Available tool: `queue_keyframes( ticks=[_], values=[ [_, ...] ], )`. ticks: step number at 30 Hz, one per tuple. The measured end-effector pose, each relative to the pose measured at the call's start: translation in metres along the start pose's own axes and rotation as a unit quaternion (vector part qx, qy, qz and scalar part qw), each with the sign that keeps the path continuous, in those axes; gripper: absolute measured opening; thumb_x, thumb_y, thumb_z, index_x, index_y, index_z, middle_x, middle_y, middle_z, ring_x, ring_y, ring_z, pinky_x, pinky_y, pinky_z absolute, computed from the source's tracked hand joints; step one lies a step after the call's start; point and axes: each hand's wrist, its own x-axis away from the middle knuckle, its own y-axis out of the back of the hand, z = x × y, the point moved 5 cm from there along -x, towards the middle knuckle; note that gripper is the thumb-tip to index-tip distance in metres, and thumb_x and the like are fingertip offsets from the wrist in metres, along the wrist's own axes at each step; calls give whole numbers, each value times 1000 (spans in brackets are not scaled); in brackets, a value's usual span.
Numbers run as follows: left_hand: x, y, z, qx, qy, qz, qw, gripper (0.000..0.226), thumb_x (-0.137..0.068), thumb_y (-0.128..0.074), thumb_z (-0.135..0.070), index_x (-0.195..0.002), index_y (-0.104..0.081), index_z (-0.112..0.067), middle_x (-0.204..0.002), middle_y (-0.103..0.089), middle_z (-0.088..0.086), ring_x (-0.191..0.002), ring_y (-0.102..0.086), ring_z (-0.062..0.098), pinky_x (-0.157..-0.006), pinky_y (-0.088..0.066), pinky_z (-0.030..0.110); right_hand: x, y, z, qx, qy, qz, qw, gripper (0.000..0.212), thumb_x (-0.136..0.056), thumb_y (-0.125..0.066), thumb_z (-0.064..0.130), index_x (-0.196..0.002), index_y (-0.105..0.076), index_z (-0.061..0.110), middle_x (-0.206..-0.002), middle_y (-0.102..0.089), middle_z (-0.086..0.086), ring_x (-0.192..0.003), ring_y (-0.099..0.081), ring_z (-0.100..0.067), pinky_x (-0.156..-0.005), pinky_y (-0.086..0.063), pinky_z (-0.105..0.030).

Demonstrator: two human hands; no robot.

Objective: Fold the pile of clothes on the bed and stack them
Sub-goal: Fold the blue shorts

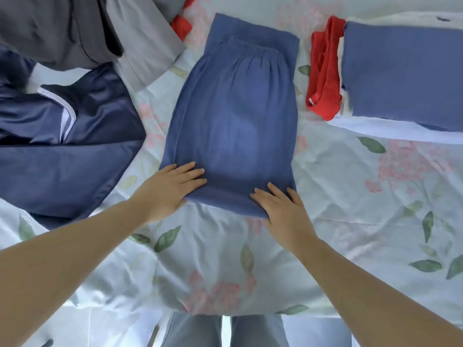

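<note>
Blue trousers (233,116), doubled lengthwise, are lying in the middle of the bed (363,201) with their long axis running straight away from the person, waistband at the far end. The left hand (170,186) and right hand (280,209) are pressing flat, fingers straight, on the near corners, equally close; the thumbs may be hooking under the hem. The coming fold is likely carrying this near edge toward the waistband.

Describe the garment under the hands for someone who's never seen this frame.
On the floral bed, look dead centre, between the navy top on the left and the red garment on the right. It is the blue pants, left hand and right hand flat on the near edge. Unlike the folded blue piece far right, it shows a gathered waistband.
</note>
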Motion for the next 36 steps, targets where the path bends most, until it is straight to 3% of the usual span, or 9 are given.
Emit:
queue_keyframes(
  ticks=[3,5,9,12,16,21,24,29,36],
  values=[
    [5,23,-6,111,43,48,992,30,-88,-59,-18,-118,-63,-21,-112,-68,-3,-102,-66,22,-86,-49,28,7,23,1,-156,-66,121,978,29,-93,-49,10,-116,-61,23,-97,-66,-2,-89,-57,-22,-95,-44,-37],
    [13,23,-9,217,151,201,943,24,-99,-42,-25,-116,-59,-25,-108,-65,-6,-101,-60,19,-85,-43,28,15,34,3,-226,-119,243,936,23,-98,-42,18,-111,-61,19,-87,-62,-5,-81,-55,-22,-77,-47,-33],
    [29,31,-34,307,176,393,848,24,-95,-47,-35,-84,-60,-18,-75,-60,-9,-73,-55,11,-68,-39,23,42,43,11,-253,-100,460,845,20,-92,-55,31,-98,-64,14,-93,-64,-1,-94,-59,-19,-80,-41,-28],
    [29,42,-37,338,184,419,823,29,-91,-56,-36,-63,-53,-27,-50,-49,-17,-55,-46,2,-61,-36,17,46,50,8,-229,-90,496,833,19,-89,-61,35,-86,-62,16,-84,-61,3,-85,-58,-14,-77,-41,-23],
    [-4,77,-14,349,202,321,857,23,-88,-63,-32,-70,-60,-19,-63,-56,-9,-59,-49,2,-60,-38,13,10,77,-15,-251,-131,364,887,12,-88,-64,32,-94,-65,21,-89,-64,4,-89,-61,-14,-76,-43,-23],
    [-68,137,37,276,232,127,924,25,-91,-60,-32,-83,-61,-8,-75,-57,3,-74,-52,16,-62,-34,15,-54,130,-48,-247,-189,2,950,11,-91,-58,26,-96,-63,17,-92,-62,-6,-99,-59,-30,-78,-39,-31],
    [-98,148,63,155,273,-45,948,40,-93,-54,-34,-131,-50,-22,-123,-56,3,-119,-46,27,-95,-37,34,-74,142,-64,-245,-260,-169,919,43,-89,-57,34,-130,-48,24,-128,-55,-2,-118,-50,-30,-97,-39,-44],
    [-83,78,61,288,469,-98,829,92,-85,-61,-50,-152,-6,-18,-156,-16,7,-141,-19,30,-113,-21,48,-73,81,-64,-320,-380,-108,861,82,-86,-62,43,-151,-14,24,-154,-26,-4,-135,-32,-36,-109,-29,-51],
    [-69,16,33,466,540,-109,693,94,-63,-74,-55,-137,-30,-15,-130,-48,1,-119,-49,27,-99,-42,48,-65,38,-35,-340,-417,-58,841,91,-80,-70,40,-149,-14,22,-146,-28,-10,-129,-31,-35,-102,-31,-44]
  ],
)
